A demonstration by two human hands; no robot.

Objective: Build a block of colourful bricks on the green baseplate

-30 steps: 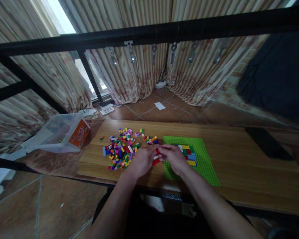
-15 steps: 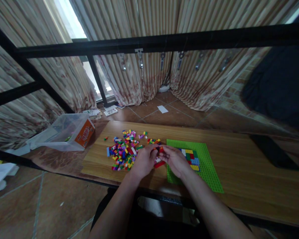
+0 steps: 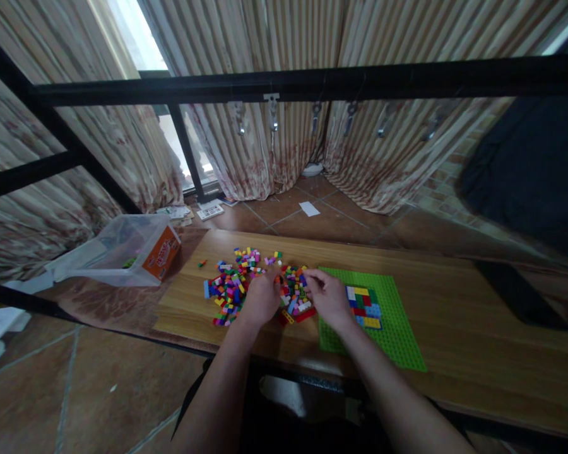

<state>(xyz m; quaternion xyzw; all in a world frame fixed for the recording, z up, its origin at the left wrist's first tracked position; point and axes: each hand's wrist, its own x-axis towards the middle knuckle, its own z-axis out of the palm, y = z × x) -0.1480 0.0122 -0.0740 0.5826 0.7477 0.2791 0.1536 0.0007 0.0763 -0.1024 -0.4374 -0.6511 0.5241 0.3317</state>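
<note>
Over the loose pile of toy building bricks [image 3: 231, 287] is my left hand [image 3: 262, 296], its fingers bent down among the pieces. Some orange-red shows at its fingertips, but I cannot make out whether that is held. My right hand [image 3: 330, 295] is at the pile's right side, above the left edge of the green baseplate [image 3: 392, 334]. Its fingers are curled together near a blue piece, and what they hold, if anything, is too small to name. On the baseplate, a flat patch of joined coloured bricks [image 3: 372, 309] lies just right of this hand.
The bricks and baseplate lie on a long wooden table [image 3: 454, 334]. At its left stands a clear plastic box [image 3: 118, 246] with an orange label. A dark flat object [image 3: 520, 293] lies at the right. A black metal rail [image 3: 284, 85] with hooks crosses beyond the table.
My hands were together around a red brick and have moved apart. The left went slightly left over the pile. More bricks show between the hands now.
</note>
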